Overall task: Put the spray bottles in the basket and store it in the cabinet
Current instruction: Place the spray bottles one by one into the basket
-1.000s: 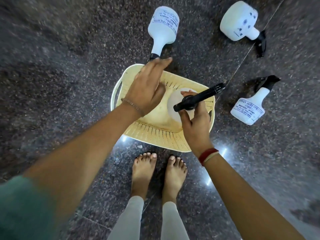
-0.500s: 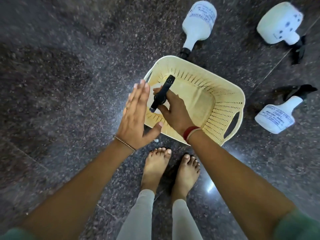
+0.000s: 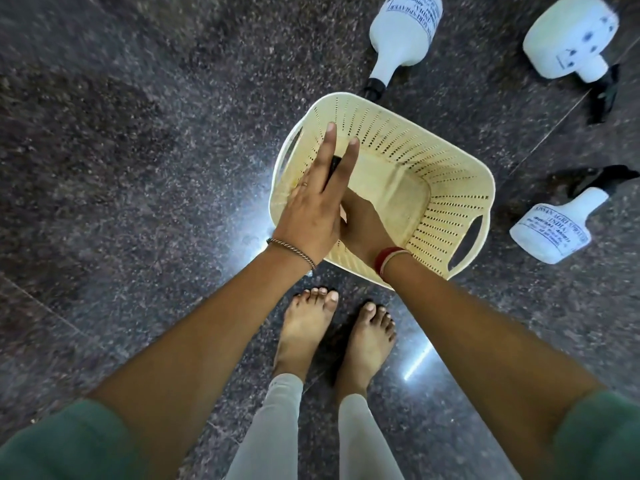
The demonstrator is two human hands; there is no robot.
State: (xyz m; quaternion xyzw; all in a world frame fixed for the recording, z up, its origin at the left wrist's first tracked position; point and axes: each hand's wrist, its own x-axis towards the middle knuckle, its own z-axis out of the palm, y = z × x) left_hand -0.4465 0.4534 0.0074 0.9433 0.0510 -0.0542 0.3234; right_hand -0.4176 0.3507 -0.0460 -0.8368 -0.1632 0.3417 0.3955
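A cream perforated basket stands on the dark floor in front of my feet. My right hand reaches into its left end, closed on a spray bottle; only a sliver of its black spray head shows. My left hand lies flat over it with fingers stretched out and apart, hiding the bottle's body. Three white spray bottles lie on the floor outside the basket: one behind it, one at the far right, one to its right.
My bare feet stand on the polished speckled stone floor just short of the basket's near edge. No cabinet is in view.
The right hand has carried the bottle from the basket's middle down into its left end. My left hand has come across from the left and now covers the bottle and spray head.
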